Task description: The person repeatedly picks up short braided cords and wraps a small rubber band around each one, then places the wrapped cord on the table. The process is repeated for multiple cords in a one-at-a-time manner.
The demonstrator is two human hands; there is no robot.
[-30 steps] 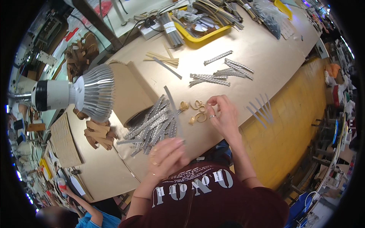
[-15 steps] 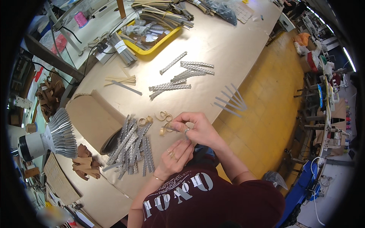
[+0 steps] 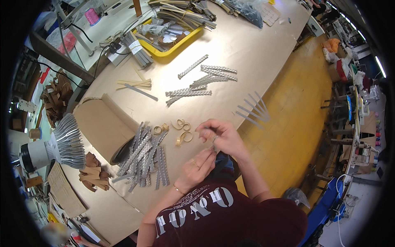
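Near the table's front edge, close to my body, my hands work together. My left hand (image 3: pixel 196 168) has its fingers pressed together around something hidden between the two hands. Just above it, my right hand (image 3: pixel 222 138) curls with thumb and fingertips bent inward; what it holds, if anything, is too small to make out. Several curled tan strips (image 3: pixel 186 136) lie just left of the right hand. Further left is a heap of grey and braided strips (image 3: pixel 144 156). Beyond my hands, several braided silvery strips (image 3: pixel 216 76) lie on the table.
A cardboard holder (image 3: pixel 103 127) lies left of the heap, beside brown scraps (image 3: pixel 94 175) and a finned lamp (image 3: pixel 66 142). A yellow tray (image 3: pixel 177 49) of strips stands at the back. Grey flat strips (image 3: pixel 254 111) overhang the right table edge. Tan strips (image 3: pixel 133 84) lie far left.
My right hand has drawn away from the curled tan strips, which stay on the table. Both hands sit slightly further right. The whole view has shifted a little.
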